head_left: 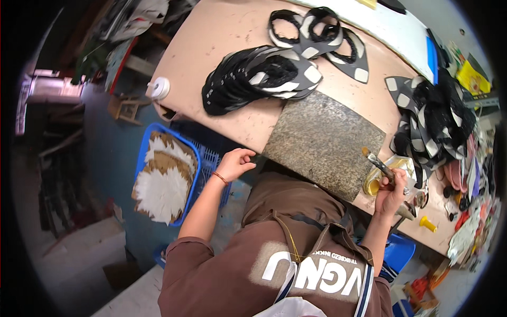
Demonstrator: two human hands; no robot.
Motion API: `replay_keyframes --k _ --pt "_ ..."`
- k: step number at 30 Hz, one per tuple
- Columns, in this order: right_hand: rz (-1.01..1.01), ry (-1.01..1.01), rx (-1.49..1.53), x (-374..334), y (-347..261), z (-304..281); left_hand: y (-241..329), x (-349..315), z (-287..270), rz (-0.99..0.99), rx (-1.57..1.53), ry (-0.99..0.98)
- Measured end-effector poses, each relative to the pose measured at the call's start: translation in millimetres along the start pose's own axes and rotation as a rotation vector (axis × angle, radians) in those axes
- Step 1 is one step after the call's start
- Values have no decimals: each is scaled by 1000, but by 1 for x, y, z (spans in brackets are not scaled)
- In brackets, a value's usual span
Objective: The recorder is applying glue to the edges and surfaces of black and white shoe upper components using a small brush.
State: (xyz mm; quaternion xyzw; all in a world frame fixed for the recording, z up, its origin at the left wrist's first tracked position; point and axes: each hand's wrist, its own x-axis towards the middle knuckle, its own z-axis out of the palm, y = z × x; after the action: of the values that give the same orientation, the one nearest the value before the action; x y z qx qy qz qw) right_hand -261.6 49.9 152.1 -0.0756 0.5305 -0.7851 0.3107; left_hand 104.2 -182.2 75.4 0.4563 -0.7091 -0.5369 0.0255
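My right hand [390,194] grips a brush [378,162] near the right edge of a mottled grey slab [327,142]. The brush's amber bristle tip points up and left over the slab. Just beside that hand is a crusted container [373,186] with a yellowish inside. My left hand [236,165] hovers by the table's front edge, left of the slab; its fingers are loosely bent and apart, and nothing shows between them. Behind the slab lies an overlapping row of black shoe uppers [248,79] with grey and white patches.
More uppers lie at the back [311,31] and in a heap [430,116] on the right. A white spool [160,88] sits at the table's left corner. Below is a blue basket [196,198] of ragged pieces. A yellow spool-like piece [428,224] stands front right.
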Motion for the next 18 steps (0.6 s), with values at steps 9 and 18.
replay_keyframes --k 9,18 --pt "98 -148 -79 -10 7 -14 -214 -40 15 -630 -40 274" --pt "72 -175 -119 -24 -4 -32 -165 -28 24 -700 -686 357"
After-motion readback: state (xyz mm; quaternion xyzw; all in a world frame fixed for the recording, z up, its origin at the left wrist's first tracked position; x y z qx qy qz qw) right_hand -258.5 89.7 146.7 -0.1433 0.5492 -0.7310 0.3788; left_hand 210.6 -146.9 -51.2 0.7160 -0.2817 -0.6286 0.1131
